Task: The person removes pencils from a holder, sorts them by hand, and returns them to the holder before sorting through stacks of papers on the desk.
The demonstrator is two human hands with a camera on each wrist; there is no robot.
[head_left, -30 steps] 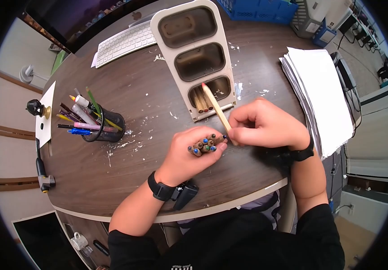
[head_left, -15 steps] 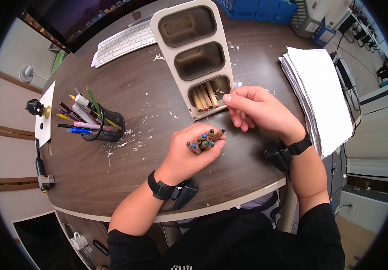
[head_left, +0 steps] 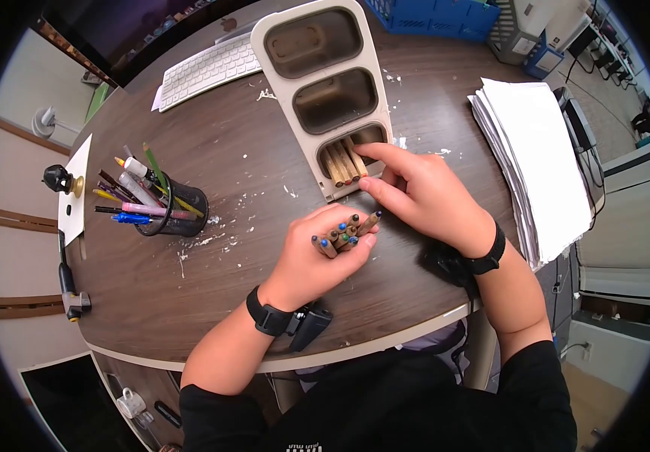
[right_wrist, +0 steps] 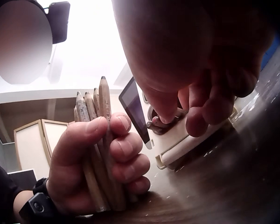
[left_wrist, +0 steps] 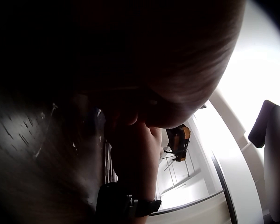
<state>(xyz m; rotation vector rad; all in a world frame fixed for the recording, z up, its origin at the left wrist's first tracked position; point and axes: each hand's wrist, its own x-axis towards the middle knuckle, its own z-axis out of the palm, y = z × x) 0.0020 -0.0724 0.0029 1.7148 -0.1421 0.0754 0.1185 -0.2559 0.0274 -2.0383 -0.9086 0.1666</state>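
A bundle of several wooden colored pencils (head_left: 346, 233) stands upright in my left hand (head_left: 314, 252), points up. In the right wrist view the fingers and thumb of that left hand (right_wrist: 100, 154) wrap round the pencils (right_wrist: 104, 100). My right hand (head_left: 434, 192) is at the nearest compartment of a beige three-compartment organizer (head_left: 336, 128). Its index finger reaches into the compartment beside the row of pencils (head_left: 345, 166) lying there, and its thumb is right at their near ends. Thumb and index finger are spread apart. The left wrist view is dark and hides the held pencils.
A black mesh cup (head_left: 182, 207) of pens and pencils stands on the left. A stack of papers (head_left: 532, 158) lies on the right, a keyboard (head_left: 212, 71) at the back. White scraps (head_left: 208, 237) litter the desk. A blue crate (head_left: 434, 16) stands behind.
My right hand has laid a pencil in the nearest compartment and let it go, then moved back in over the row with its index finger inside. The left hand keeps its bundle.
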